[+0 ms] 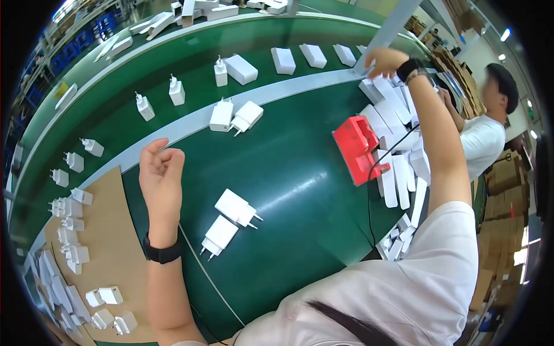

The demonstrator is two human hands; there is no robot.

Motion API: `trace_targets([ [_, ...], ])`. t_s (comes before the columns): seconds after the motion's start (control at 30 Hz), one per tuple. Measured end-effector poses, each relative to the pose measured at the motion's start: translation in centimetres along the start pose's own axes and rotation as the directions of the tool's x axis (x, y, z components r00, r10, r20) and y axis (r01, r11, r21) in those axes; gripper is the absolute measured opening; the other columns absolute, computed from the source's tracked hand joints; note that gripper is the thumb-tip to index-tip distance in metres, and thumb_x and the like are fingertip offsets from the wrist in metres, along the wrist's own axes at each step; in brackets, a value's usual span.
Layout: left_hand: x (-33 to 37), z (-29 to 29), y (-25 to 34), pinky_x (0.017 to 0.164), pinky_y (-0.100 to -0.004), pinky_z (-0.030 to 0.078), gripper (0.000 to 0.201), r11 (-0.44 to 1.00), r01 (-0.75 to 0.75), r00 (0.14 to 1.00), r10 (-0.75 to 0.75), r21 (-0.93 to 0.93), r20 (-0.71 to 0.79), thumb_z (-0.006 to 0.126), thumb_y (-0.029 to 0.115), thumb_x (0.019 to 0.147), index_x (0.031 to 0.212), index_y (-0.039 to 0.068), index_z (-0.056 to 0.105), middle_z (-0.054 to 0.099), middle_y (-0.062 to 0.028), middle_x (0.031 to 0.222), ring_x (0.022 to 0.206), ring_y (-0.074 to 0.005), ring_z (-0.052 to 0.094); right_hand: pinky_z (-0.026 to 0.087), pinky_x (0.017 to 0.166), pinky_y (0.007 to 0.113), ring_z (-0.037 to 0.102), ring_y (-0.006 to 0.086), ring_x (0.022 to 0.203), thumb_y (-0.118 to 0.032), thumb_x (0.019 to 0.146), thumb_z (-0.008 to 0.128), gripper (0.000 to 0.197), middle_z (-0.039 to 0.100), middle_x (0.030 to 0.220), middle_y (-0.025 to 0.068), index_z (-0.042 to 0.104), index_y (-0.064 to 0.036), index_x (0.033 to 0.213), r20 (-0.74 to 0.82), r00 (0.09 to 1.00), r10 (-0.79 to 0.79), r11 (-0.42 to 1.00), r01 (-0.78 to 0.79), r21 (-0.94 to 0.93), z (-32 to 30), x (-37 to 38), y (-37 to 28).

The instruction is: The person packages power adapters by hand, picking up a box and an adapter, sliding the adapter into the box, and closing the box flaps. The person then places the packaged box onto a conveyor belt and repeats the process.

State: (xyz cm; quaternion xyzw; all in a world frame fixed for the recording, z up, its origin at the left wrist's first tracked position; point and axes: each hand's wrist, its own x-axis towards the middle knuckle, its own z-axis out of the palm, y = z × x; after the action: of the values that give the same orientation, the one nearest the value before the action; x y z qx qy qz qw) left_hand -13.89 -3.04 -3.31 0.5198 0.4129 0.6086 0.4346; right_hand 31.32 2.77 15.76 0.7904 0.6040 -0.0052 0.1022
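Observation:
My left hand [162, 176], wearing a black wristband, is raised over the left part of the green work surface [288, 213]. Its fingers curl in, and nothing shows in them. Two white plug adapters, one [236, 207] above the other [220, 236], lie side by side to its right, pins pointing outward. Farther off, two more adapters [221, 115] [248, 117] rest near the metal rail. My right hand [388, 62] reaches far right beside the grey post, above a pile of white boxes [388, 115]. Its fingers bend downward, apart, with nothing visible in them.
A red holder [359, 151] stands left of the box pile, a black cable beside it. White adapters [145, 106] and boxes [284, 61] line the green belt beyond the rail [283, 86]. Several adapters sit on brown cardboard [109, 230] at left. Another person [490, 130] is at right.

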Motion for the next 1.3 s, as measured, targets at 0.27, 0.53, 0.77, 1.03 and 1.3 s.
trace_targets([
  [0.27, 0.1, -0.3, 1.4, 0.067, -0.0191, 0.041, 0.032, 1.000, -0.002, 1.000, 0.002, 0.009, -0.018, 0.058, 0.004, 0.084, 0.113, 0.001, 0.046, 0.060, -0.0038, 0.083, 0.075, -0.0077, 0.054, 0.048, 0.084, 0.043, 0.057, 0.0381, 0.099, -0.020, 0.063, 0.075, 0.062, 0.061, 0.095, 0.0226, 0.048, -0.0090, 0.119, -0.390, 0.920, 0.037, 0.957, -0.145, -0.252, 7.9, 1.6, 3.5],
  [0.53, 0.4, 0.7, 1.9, 0.071, -0.0238, 0.045, 0.034, 0.986, 0.159, 0.982, -0.153, -0.041, 0.109, 0.058, 0.012, 0.086, 0.116, 0.001, 0.045, 0.061, -0.0077, 0.088, 0.079, -0.0127, 0.057, 0.046, 0.082, 0.044, 0.058, 0.0377, 0.094, 0.004, 0.068, 0.056, 0.050, 0.061, 0.100, 0.0216, 0.051, -0.0053, 0.117, -0.479, 0.848, -0.228, 0.974, 0.193, -0.122, 5.9, 2.1, -0.7],
  [0.77, 0.4, 3.1, 4.3, 0.085, -0.0343, 0.048, 0.049, 0.481, 0.690, 0.705, -0.274, -0.542, 0.654, 0.046, 0.042, 0.093, 0.125, 0.005, 0.044, 0.055, -0.0093, 0.117, 0.102, -0.0193, 0.057, 0.045, 0.088, 0.037, 0.053, 0.0292, 0.104, -0.003, 0.070, 0.062, 0.049, 0.055, 0.111, 0.0123, 0.052, -0.0089, 0.117, -0.544, -0.264, -0.797, -0.012, 0.906, -0.423, 7.6, -10.3, -23.8],
  [1.03, 2.4, -1.8, 2.1, 0.078, -0.0308, 0.047, 0.061, 0.989, 0.142, 0.989, -0.144, -0.031, -0.041, 0.072, 0.016, 0.073, 0.122, 0.001, 0.037, 0.051, -0.0111, 0.108, 0.097, -0.0188, 0.053, 0.041, 0.084, 0.038, 0.051, 0.0270, 0.100, -0.016, 0.070, 0.068, 0.025, 0.061, 0.090, 0.0069, 0.061, -0.0079, 0.093, -0.478, 0.139, -0.867, 0.357, 0.844, -0.401, 5.8, 3.6, -27.0],
  [1.3, 2.8, -2.0, 0.9, 0.079, -0.0367, 0.045, 0.062, 0.865, -0.002, 0.990, 0.073, 0.502, -0.121, 0.077, 0.021, 0.066, 0.111, -0.005, 0.044, 0.053, -0.0186, 0.104, 0.096, -0.0289, 0.055, 0.039, 0.074, 0.034, 0.049, 0.0206, 0.082, -0.011, 0.070, 0.058, 0.008, 0.061, 0.072, 0.0051, 0.064, -0.0070, 0.067, -0.171, 0.373, -0.912, 0.331, 0.424, -0.843, 11.3, 13.7, -26.2],
])
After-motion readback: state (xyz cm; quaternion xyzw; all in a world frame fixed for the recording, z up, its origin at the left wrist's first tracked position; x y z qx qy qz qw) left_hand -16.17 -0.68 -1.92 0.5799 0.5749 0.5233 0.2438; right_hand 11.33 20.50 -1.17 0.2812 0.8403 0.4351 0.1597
